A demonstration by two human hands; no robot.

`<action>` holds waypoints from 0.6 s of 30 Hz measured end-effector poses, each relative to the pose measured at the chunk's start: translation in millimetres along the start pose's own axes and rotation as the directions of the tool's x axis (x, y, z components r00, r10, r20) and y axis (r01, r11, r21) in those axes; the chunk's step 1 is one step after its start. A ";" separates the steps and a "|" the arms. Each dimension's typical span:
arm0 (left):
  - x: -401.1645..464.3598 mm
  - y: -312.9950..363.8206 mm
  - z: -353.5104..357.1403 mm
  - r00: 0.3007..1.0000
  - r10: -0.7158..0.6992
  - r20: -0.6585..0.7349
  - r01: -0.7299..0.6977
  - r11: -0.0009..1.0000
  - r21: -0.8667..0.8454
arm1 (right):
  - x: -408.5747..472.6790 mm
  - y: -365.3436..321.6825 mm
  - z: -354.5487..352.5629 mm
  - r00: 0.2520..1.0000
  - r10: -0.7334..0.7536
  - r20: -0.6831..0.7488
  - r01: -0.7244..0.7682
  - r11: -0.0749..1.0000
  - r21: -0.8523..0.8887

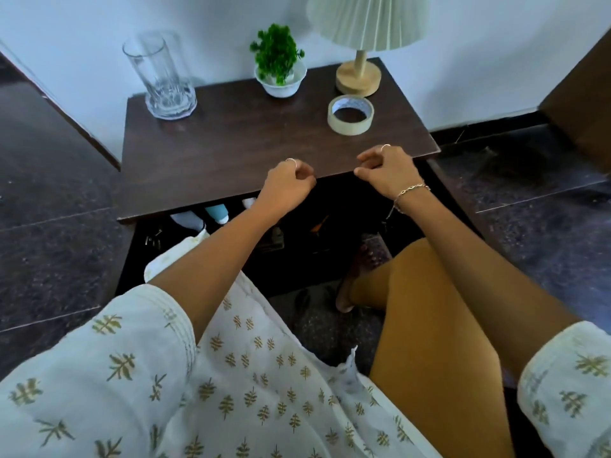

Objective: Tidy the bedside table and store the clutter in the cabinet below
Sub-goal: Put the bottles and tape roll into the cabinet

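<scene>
The dark wooden bedside table stands against the wall. On its top are a tall clear glass at the back left, a small potted green plant at the back middle, a lamp at the back right, and a roll of tape in front of the lamp. My left hand and my right hand hover over the table's front edge, fingers loosely curled, holding nothing. Below the top, the open cabinet shows a white bottle, a blue bottle and other dim items.
Dark stone floor surrounds the table. A dark wooden bed edge runs along the left and another wooden piece stands at the right. My knees and patterned white clothing fill the foreground in front of the cabinet.
</scene>
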State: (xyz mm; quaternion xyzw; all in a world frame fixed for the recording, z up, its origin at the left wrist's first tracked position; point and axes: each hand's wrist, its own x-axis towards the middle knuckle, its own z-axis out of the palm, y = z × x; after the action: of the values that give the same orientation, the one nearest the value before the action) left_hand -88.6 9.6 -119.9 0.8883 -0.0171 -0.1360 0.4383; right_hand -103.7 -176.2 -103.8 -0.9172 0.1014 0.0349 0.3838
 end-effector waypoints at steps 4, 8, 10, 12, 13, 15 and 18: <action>29.3 19.6 0.3 0.998 0.036 -0.044 -0.036 0.999 0.015 | 33.4 7.9 -12.3 0.999 0.041 -0.031 -0.040 0.999 0.028; 65.5 28.2 4.8 1.000 0.013 0.021 -0.013 0.999 0.041 | 65.2 17.9 -9.8 0.994 0.111 -0.012 -0.110 0.990 0.083; 82.9 31.3 8.7 0.998 -0.015 0.059 0.014 1.000 0.026 | 83.9 23.0 -6.7 0.989 0.146 -0.022 -0.141 0.977 0.159; 99.7 32.8 14.0 0.994 -0.054 0.098 0.054 0.999 0.006 | 102.1 28.7 -4.7 0.984 0.176 -0.030 -0.164 0.958 0.234; 106.4 33.8 16.0 0.991 -0.068 0.113 0.069 0.998 -0.011 | 110.3 30.3 -3.5 0.983 0.180 -0.022 -0.167 0.949 0.268; 117.9 37.7 20.1 0.987 -0.084 0.135 0.092 0.994 -0.056 | 121.2 29.5 -2.2 0.984 0.180 0.000 -0.170 0.930 0.325; 124.8 40.6 22.9 0.984 -0.066 0.165 0.084 0.991 -0.103 | 128.4 30.5 2.5 0.991 0.137 0.014 -0.133 0.931 0.339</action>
State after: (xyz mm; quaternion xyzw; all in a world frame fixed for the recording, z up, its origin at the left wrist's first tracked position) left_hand 29.3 -51.8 -129.6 0.8491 -0.0114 -0.2244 0.4780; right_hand 15.3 -215.8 -145.0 -0.8284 0.1706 0.0385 0.5321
